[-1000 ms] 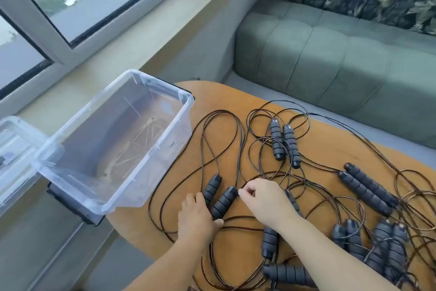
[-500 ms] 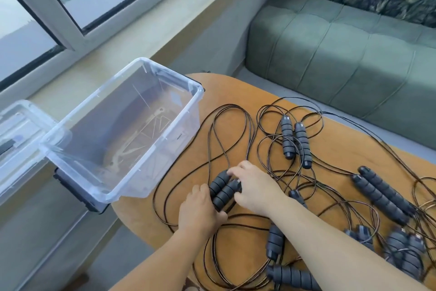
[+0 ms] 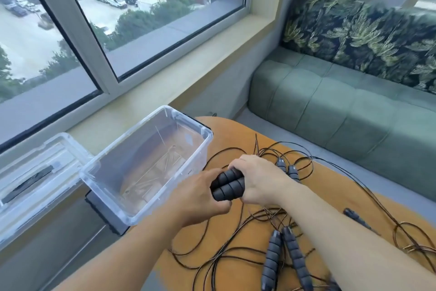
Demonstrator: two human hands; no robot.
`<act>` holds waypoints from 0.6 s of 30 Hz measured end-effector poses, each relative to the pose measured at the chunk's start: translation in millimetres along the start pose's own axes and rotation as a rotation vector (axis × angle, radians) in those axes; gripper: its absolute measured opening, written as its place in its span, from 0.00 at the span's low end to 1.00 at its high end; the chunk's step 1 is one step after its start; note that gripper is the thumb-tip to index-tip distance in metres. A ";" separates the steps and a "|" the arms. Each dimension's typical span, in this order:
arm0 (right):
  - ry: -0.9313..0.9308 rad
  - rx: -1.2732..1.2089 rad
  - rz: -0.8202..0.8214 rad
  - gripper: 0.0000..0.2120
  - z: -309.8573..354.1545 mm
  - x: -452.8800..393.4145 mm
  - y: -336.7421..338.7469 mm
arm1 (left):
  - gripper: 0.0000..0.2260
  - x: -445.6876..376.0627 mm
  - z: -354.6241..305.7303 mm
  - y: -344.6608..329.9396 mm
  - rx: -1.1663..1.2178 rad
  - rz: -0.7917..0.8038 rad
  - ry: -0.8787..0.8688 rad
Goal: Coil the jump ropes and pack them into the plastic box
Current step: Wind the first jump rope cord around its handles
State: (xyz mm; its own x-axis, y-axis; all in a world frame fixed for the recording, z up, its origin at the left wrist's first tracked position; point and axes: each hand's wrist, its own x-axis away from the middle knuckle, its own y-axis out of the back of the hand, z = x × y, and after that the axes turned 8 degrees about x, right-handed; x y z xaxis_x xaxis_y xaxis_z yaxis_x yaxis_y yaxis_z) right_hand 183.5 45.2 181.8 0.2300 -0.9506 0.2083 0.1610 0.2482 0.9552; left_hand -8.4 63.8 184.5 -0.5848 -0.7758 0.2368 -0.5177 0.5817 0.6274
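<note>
Two black ribbed jump rope handles [image 3: 228, 185] lie side by side, lifted above the orange table [image 3: 330, 187]. My right hand [image 3: 257, 181] grips their far ends and my left hand [image 3: 200, 192] holds their near ends. Thin dark cords [image 3: 236, 238] trail from them in loose loops over the table. The clear plastic box [image 3: 113, 187] stands open and empty at the table's left edge, just left of my hands. Another handle pair [image 3: 286, 170] sits behind my right hand, and a third pair [image 3: 283, 260] lies near my right forearm.
The box's clear lid [image 3: 35, 172] rests on the window ledge at the left. A green sofa [image 3: 342, 102] with a leaf-print cushion runs behind the table. One more handle [image 3: 356, 218] shows beyond my right forearm. Windows fill the upper left.
Both hands have closed round the two handles and raised them off the table. The camera has tilted up, so the window and sofa now fill more of the view.
</note>
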 end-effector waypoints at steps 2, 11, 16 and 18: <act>-0.023 -0.117 0.051 0.35 1.0 4.9 29.6 | 0.12 2.7 -18.1 15.5 0.072 0.009 -0.017; -0.169 -0.983 -0.003 0.34 -30.5 44.1 76.5 | 0.16 8.3 -63.1 57.9 0.411 0.128 0.069; -0.441 -1.277 -0.306 0.10 -22.7 52.4 45.0 | 0.12 12.2 -77.4 57.3 0.824 0.082 0.128; -0.563 -1.191 -0.422 0.17 -7.6 49.6 36.6 | 0.11 6.9 -88.0 55.5 0.878 -0.007 0.163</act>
State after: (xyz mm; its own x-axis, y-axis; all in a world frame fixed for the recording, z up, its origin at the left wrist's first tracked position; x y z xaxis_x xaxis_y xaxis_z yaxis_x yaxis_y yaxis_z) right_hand 208.1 8.5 225.5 -0.4095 -0.8684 0.2796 0.9011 -0.3372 0.2724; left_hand 13.7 69.3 286.3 -0.5185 -0.7663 0.3794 -0.8517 0.5024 -0.1492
